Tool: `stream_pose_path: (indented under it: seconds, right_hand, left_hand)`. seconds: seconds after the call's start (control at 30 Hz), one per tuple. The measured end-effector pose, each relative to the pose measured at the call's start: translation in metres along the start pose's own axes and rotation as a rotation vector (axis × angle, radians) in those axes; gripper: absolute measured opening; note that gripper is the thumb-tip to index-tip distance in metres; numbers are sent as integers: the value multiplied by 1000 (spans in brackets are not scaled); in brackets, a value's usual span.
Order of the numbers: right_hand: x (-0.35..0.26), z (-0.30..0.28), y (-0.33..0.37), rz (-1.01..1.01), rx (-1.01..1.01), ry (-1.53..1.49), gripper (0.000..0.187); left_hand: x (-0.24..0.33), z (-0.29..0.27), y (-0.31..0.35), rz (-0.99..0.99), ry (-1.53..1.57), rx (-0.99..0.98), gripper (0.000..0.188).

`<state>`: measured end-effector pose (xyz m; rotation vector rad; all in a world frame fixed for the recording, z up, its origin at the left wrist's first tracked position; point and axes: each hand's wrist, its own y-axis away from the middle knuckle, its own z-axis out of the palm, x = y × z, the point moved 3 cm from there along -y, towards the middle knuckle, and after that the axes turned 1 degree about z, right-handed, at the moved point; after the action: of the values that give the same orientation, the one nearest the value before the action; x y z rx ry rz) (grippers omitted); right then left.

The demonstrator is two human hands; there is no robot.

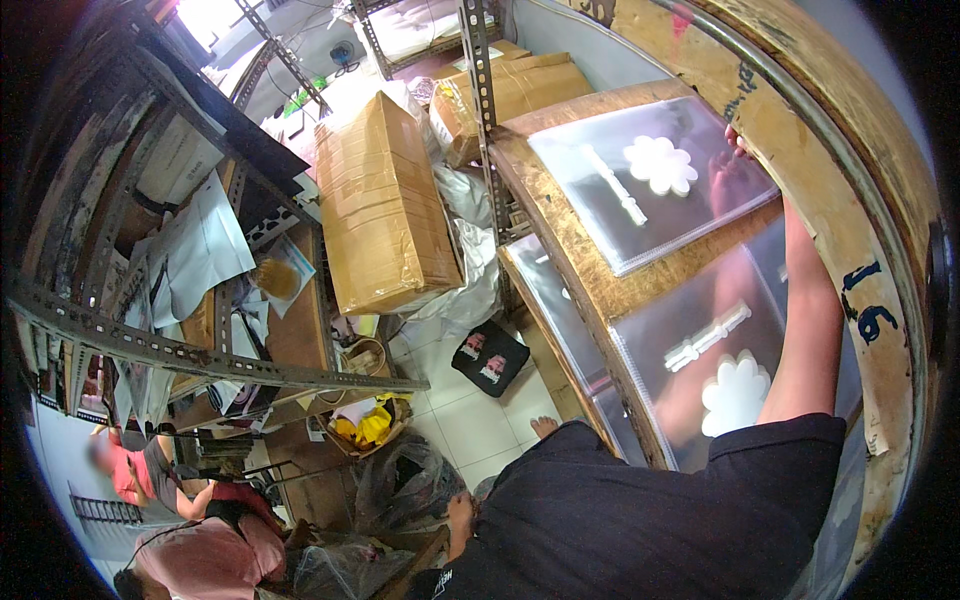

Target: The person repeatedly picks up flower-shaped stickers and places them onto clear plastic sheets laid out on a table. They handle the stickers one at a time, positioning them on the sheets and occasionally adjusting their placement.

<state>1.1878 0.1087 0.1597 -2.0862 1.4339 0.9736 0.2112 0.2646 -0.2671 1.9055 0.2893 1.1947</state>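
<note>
My right arm reaches forward along a wooden shelf. My right hand (738,142) is at the far right corner of a stack of clear plastic sheets (600,235), its palm hidden behind the overhanging board. A white flower shape (660,165) and a white bar shape (615,187) lie or show on that stack. Nearer, under my forearm, is a second clear stack (650,405) with a similar flower shape (735,395) and bar shape (707,338). My left hand (460,522) hangs low at my side, fingers loosely apart, with nothing visible in it.
A large taped cardboard box (385,205) stands beyond the aisle, near a metal rack post (477,80). Metal shelving (230,355) fills the left. A black printed item (490,358) lies on the tiles. Clear plastic bags (410,480) crowd the lower middle; two people sit lower left.
</note>
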Motion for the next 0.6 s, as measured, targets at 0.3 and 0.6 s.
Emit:
stream_pose_path:
  seconds: [0.3,0.6]
  right_hand:
    - [-32,-14,-6,-138,90,239,30]
    - [-50,3,2,-219,16,420,29]
  left_hand:
    - [71,18,59,-34,-41,215,27]
    - [45,11,27,-32,247,219,20]
